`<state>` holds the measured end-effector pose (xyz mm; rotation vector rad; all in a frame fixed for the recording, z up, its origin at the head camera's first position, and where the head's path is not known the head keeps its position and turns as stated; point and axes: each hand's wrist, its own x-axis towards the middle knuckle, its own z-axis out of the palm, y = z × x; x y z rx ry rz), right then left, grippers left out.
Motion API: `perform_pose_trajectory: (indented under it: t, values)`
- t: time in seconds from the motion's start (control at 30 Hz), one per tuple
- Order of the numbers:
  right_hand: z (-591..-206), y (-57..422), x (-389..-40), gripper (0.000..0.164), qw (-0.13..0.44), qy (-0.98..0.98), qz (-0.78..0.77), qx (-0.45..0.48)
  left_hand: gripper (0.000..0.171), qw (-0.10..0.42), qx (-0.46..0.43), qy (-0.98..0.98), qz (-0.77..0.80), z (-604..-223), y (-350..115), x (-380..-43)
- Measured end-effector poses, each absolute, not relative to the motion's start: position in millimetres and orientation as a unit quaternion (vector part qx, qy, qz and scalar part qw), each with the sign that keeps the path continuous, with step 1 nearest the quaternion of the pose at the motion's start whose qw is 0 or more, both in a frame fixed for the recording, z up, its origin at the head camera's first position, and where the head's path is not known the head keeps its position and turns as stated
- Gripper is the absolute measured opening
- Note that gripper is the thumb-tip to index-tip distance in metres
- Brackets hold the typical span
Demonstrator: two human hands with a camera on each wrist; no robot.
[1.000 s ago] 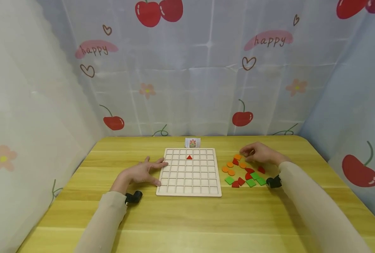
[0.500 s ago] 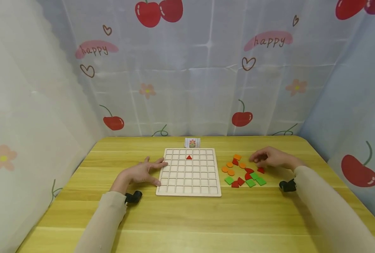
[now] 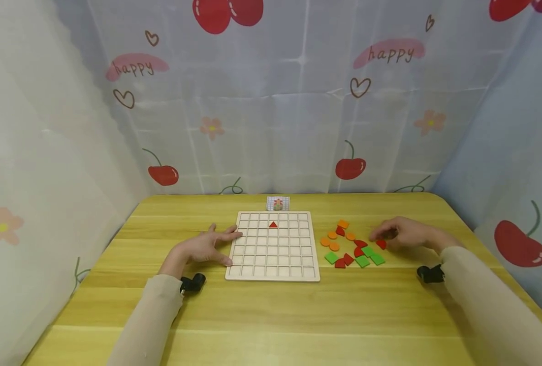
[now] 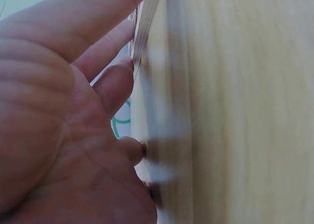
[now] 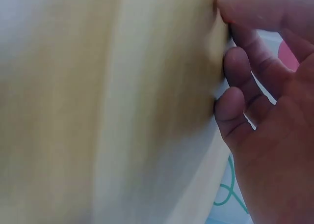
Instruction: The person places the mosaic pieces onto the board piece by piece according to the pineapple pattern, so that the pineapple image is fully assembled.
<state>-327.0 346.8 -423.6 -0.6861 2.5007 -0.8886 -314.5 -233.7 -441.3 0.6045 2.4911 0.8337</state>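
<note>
The yellowish tabletop (image 3: 271, 317) has wood grain running from left to right and rounded far corners. Near the middle of its far edge lies a small printed card (image 3: 278, 204), with a pale gridded board (image 3: 261, 250) directly on its near side. Between board and right edge lie one orange square (image 3: 343, 223), four orange discs (image 3: 333, 246), several red wedges (image 3: 348, 260) and four green squares (image 3: 362, 262), some touching.
</note>
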Motion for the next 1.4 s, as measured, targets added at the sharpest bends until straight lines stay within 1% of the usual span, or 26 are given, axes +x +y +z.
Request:
perform_pose_trajectory:
  t: [0.1, 0.17, 0.4, 0.83, 0.97, 1.07, 1.23, 1.4]
  values:
    - [-425.6, 349.5, -322.7, 0.028, 0.179, 0.904, -0.301, -0.246, 0.087, 0.221, 0.218, 0.901, 0.302, -440.6, -234.5, -314.5]
    - [-427.0, 349.9, -319.7, 0.026, 0.170, 0.910, -0.296, -0.236, 0.087, 0.221, 0.217, 0.901, 0.303, -440.7, -234.9, -314.4]
    - [-428.5, 347.4, -308.2, 0.031, 0.141, 0.927, -0.289, -0.191, 0.087, 0.217, 0.222, 0.903, 0.295, -439.7, -233.5, -313.1]
    - [-434.9, 352.7, -303.0, 0.028, 0.100, 0.930, -0.290, -0.202, 0.087, 0.220, 0.224, 0.904, 0.291, -433.8, -231.5, -310.9]
    - [-434.2, 350.4, -301.0, 0.027, 0.098, 0.932, -0.288, -0.197, 0.087, 0.221, 0.222, 0.903, 0.294, -436.3, -232.3, -311.4]
    - [-430.1, 345.0, -300.6, 0.029, 0.099, 0.936, -0.282, -0.188, 0.087, 0.220, 0.225, 0.902, 0.295, -437.9, -233.1, -312.1]
    - [-418.0, 330.1, -304.2, 0.032, 0.086, 0.938, -0.272, -0.197, 0.087, 0.218, 0.230, 0.902, 0.293, -439.0, -234.0, -313.0]
    - [-410.6, 313.9, -313.4, 0.029, 0.080, 0.936, -0.273, -0.208, 0.087, 0.218, 0.231, 0.901, 0.296, -439.0, -234.0, -313.2]
